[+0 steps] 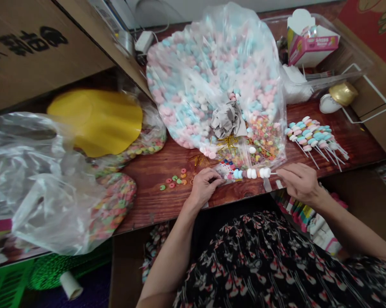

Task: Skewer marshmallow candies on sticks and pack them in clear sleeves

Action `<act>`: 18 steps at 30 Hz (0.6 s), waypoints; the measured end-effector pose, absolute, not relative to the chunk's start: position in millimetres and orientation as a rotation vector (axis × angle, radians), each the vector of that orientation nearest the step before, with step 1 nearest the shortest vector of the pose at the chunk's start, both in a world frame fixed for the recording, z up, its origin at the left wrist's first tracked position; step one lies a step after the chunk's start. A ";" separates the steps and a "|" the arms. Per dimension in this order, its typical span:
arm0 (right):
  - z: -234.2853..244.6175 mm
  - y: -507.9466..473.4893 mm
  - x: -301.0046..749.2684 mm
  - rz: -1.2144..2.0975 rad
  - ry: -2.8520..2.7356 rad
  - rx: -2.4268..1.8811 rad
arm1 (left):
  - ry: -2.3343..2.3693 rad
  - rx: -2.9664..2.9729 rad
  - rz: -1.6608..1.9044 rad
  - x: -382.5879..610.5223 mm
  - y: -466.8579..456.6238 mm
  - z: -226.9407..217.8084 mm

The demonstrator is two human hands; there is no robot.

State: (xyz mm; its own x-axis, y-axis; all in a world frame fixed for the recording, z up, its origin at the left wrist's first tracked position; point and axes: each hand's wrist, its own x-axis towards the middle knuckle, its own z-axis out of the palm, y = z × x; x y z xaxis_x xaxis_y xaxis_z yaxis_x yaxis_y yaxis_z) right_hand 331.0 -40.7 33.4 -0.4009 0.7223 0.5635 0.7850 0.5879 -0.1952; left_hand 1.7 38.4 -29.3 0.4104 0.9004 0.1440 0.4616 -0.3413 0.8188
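Observation:
A candy skewer (pixel 252 173) lies level near the table's front edge, threaded with white, blue and pink marshmallow pieces. My right hand (pixel 300 182) is closed on the bare white stick at its right end. At the other end, my left hand (pixel 207 184) pinches a small clear printed wrapper (pixel 225 167) with red and blue marks. The skewer's left tip seems to be inside or over this wrapper; I cannot tell which. Just left of that hand, several loose ring candies (pixel 175 179) are scattered. Finished-looking candy skewers (pixel 317 137) are heaped to the right.
Behind my hands sits a big clear bag of marshmallows (pixel 195 72), with crumpled grey paper (pixel 228 119) and gold ties (pixel 228 143). Left are plastic bags of ring candies (pixel 112 205) and a yellow sheet (pixel 96 119). A clear tray (pixel 356 64) holds a pink box (pixel 313 45).

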 end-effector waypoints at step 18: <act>2.7 -39.5 332.9 -0.190 -2.223 -1.206 | 1.147 1.962 0.765 2.2 40.0 -22.2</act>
State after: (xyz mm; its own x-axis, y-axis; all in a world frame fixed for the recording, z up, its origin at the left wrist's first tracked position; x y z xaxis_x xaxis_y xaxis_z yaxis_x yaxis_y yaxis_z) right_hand 332.9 -39.5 2.7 -0.4100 0.7167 0.5641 0.8021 0.5778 -0.1511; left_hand 2.2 40.0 -22.2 0.4263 0.8953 0.1292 0.4637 -0.3389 0.8186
